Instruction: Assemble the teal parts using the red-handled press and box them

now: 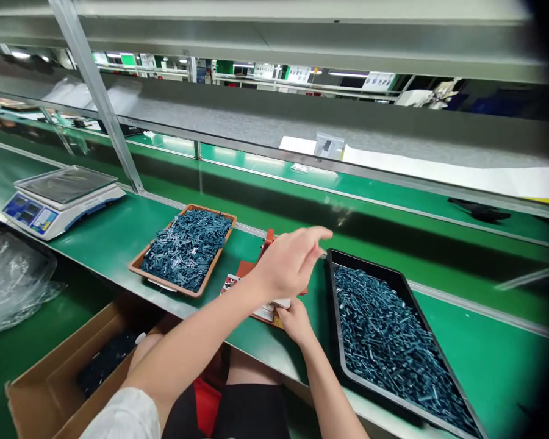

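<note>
My left hand (287, 263) is above a red fixture (244, 268) on the green bench, with its forefinger stretched out to the right and the thumb side apart from it. The palm hides much of the fixture, and I cannot tell whether it touches it. Just below, my right hand (296, 321) has thumb and fingers closed together at the front of the fixture, by a pale metal part (264, 312). Whatever is between those fingertips is too small or hidden. A black tray (341, 347) full of small dark blue-green pieces stands right of my hands.
Left of the fixture is an orange-brown tray (204, 286) heaped with dark flat pieces. A digital scale (66, 195) stands further left. Below the bench edge are a cardboard box (50, 390) and clear plastic bags (13, 286). A metal post (96, 97) and a grey shelf (219, 113) rise behind.
</note>
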Available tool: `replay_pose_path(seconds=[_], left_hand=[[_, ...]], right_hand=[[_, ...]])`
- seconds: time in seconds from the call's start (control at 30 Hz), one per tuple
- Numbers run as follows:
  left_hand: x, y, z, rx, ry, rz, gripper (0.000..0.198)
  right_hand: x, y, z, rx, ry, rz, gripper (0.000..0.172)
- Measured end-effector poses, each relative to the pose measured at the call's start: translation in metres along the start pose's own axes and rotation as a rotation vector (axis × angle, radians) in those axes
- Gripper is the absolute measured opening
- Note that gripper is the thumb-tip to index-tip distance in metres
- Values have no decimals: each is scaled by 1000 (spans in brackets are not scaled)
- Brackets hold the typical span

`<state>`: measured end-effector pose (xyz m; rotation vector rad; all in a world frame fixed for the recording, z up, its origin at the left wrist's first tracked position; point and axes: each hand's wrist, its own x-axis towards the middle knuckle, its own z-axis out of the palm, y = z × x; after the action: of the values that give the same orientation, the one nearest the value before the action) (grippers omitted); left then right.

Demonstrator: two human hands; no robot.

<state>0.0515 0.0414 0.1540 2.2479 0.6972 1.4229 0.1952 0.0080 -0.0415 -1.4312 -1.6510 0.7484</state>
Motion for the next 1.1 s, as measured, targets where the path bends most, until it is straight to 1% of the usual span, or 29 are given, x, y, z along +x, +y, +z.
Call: replay_pose_path(seconds=[0.07,0.1,0.13,0.17,0.2,0.23,0.27,0.33,0.4,0.47,0.5,0.53,0.57,0.6,0.63,0.67,0.73,0.8,0.83,0.87,0.93,1.0,1.03,1.1], left_hand=[[27,-8,-7,-128,-76,-169,40],[36,-11,-10,-181,-98,-220,42],[38,-14,-11,-208,-98,-241,45],[35,-16,-11,-199,-71,-240,47],[25,-18,-10,-157,-24,-226,49],[10,-22,-9,-91,37,-206,51],[-10,-27,-8,-8,95,-184,52],[-58,-42,-6,140,157,-171,50],[-104,-61,-8,267,140,-237,51],[-139,-79,-10,341,67,-341,57],[-152,-87,-10,354,19,-394,57],[-160,-93,-9,349,-34,-439,53],[-166,-99,-8,335,-72,-481,45],[-169,-104,-5,316,-81,-522,36],[-170,-109,-3,283,-61,-561,30],[-170,-113,-1,227,-5,-607,30],[-167,-122,0,18,181,-728,39],[-165,-129,-2,-252,361,-842,50],[-163,-133,-4,-361,416,-882,55],[-162,-136,-5,-431,444,-903,58],[-162,-138,-5,-454,457,-896,56],[-169,-133,-1,-382,476,-880,51],[-176,-127,3,-313,496,-874,51],[-199,-105,14,-134,538,-849,59]], right_hand=[[-2,2,3,-53,6,3,27],[-3,3,4,-78,33,-3,30],[-5,3,7,-95,71,-17,32],[-7,4,9,-104,108,-37,34],[-9,4,11,-109,140,-62,35],[-11,5,13,-115,160,-83,35],[-12,5,15,-126,166,-98,34],[-13,6,18,-166,144,-107,33],[-12,6,20,-210,95,-106,33],[-10,6,20,-241,62,-110,34],[-10,6,21,-255,57,-107,35],[-9,6,21,-266,56,-102,35],[-9,6,21,-275,53,-95,36],[-9,6,22,-281,45,-90,36],[-9,7,22,-285,37,-86,37],[-9,7,22,-286,33,-83,38],[-9,8,23,-281,37,-78,39],[-8,10,25,-267,56,-61,41],[-7,11,26,-255,65,-54,42],[-6,12,28,-241,71,-53,42],[-4,14,29,-207,88,-75,42],[-1,15,27,-166,135,-112,42],[-1,14,25,-147,168,-124,43],[-7,11,18,-136,229,-125,42]])
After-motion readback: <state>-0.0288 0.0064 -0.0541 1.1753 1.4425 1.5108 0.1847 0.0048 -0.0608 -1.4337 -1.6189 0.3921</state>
